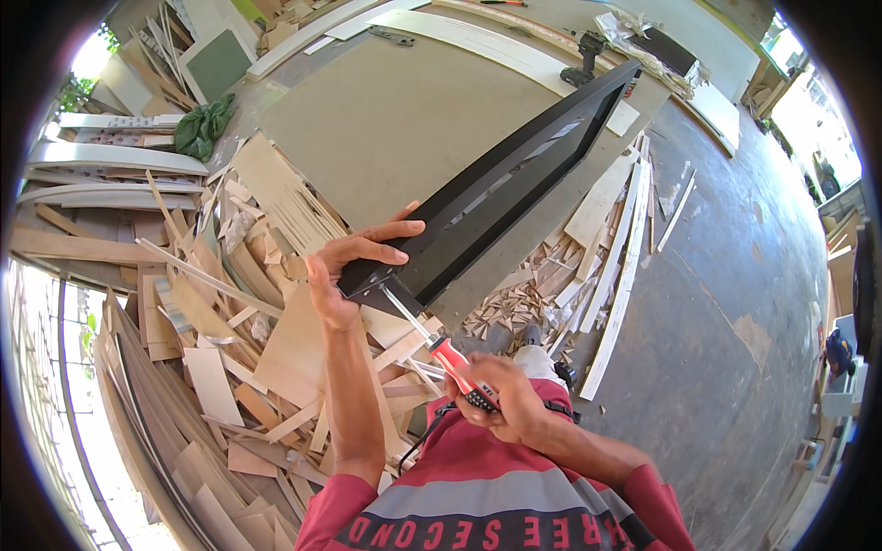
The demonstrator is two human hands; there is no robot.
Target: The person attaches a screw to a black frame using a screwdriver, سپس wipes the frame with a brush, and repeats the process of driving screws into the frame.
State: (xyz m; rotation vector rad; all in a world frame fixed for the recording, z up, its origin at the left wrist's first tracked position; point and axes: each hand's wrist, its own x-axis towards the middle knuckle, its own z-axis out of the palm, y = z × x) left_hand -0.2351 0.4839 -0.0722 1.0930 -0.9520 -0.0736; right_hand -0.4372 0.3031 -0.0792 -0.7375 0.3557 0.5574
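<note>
Wood offcuts (220, 312) heaped to the left of your left hand, spilling under your forearm.

Your left hand (344, 266) grips the near corner of the black frame (496, 193): fingers spread over the top edge, thumb underneath, palm against the corner. The frame runs away from that hand up and to the right, resting on the grey workbench (386, 119), its near corner sticking out past the bench edge.

Just below and right of your left hand, the metal shaft of the screwdriver (432, 340) meets the frame's corner. Tip touches the frame just beside your palm; the exact contact spot is too small to make out.

Your right hand (501, 399) is clenched around the screwdriver's red and black handle, held close to your chest, lower right of the left hand.

Beyond the frame's far end, well away from both hands, a black power drill (583, 60) stands on the bench. Concrete floor (726, 303) to the right.
</note>
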